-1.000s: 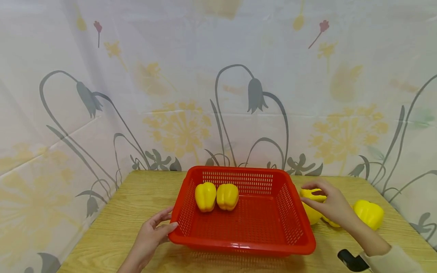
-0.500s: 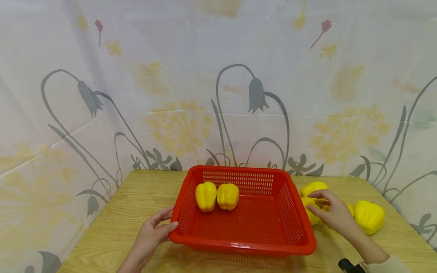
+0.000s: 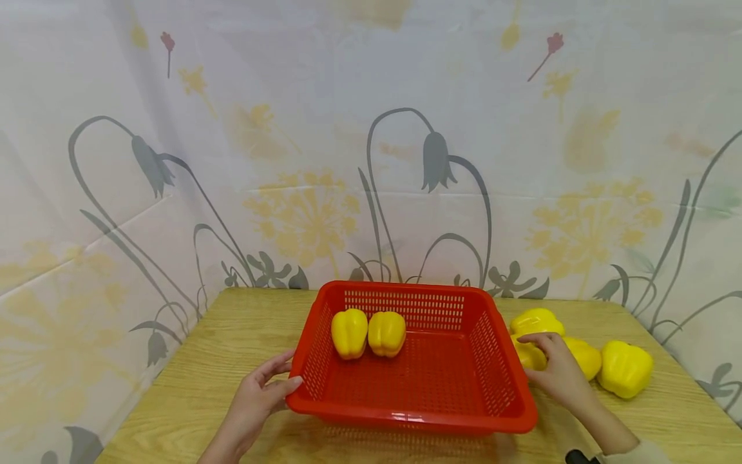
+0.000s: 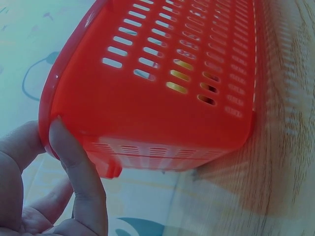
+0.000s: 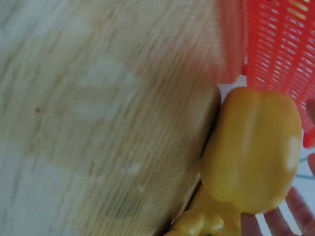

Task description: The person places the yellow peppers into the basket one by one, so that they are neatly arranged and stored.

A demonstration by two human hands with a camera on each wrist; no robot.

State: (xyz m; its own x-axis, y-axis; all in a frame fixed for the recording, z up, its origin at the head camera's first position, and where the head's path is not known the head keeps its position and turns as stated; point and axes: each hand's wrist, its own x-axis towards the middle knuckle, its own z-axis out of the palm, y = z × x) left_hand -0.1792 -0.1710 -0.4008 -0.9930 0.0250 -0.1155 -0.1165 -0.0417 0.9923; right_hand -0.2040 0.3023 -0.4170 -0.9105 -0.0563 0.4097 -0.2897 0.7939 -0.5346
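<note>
My left hand grips the left rim of a red plastic basket, thumb over the edge; the left wrist view shows fingers at this rim. Inside the basket, two yellow bell peppers, one beside the other, lie at the back left. Outside its right wall, my right hand reaches around another yellow bell pepper, fingers curved and spread. Fingertips meet its lower edge in the right wrist view; a firm hold does not show.
More yellow bell peppers lie right of the basket: one behind, one beside the right hand and one farther right. The wooden table ends at a flower-printed cloth. A black object sits at the right wrist.
My right hand has moved down and slightly left, closer around the pepper beside the basket, uncovering the peppers behind and to its right. My left hand and the basket stay put.
</note>
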